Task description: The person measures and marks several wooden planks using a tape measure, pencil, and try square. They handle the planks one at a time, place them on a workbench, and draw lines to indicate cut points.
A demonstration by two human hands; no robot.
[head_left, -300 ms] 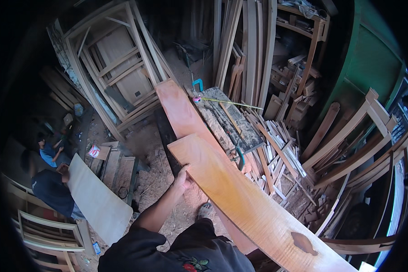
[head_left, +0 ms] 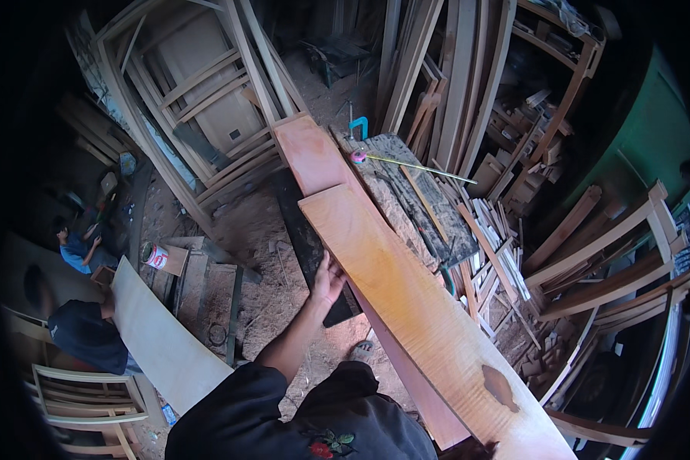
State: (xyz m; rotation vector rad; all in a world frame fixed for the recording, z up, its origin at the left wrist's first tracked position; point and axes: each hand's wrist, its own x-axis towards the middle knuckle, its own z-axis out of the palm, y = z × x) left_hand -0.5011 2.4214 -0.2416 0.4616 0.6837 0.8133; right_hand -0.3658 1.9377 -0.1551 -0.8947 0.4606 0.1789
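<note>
A long orange-brown wooden board (head_left: 406, 284) with a dark patch near its close end lies slantwise over a pinkish board (head_left: 314, 153). My left hand (head_left: 329, 280) is at the upper board's left edge, fingers stretched out along it and not wrapped round it. Whether the fingertips touch the edge is hard to make out. My right hand does not show; the near end of the board runs out of the picture at the bottom.
A worktable (head_left: 460, 230) holds a pink tape measure (head_left: 358, 157) with its yellow blade out. A teal clamp (head_left: 358, 126) grips its far end. Wood offcuts (head_left: 498, 253) lie right. At left, a person in dark clothing (head_left: 88, 333) is beside a pale panel (head_left: 157, 330); another sits behind.
The upper board's far end has shifted up and slightly right over the pinkish board. My left hand has gone from gripping its edge to stretched fingers beside it. The view has turned somewhat.
</note>
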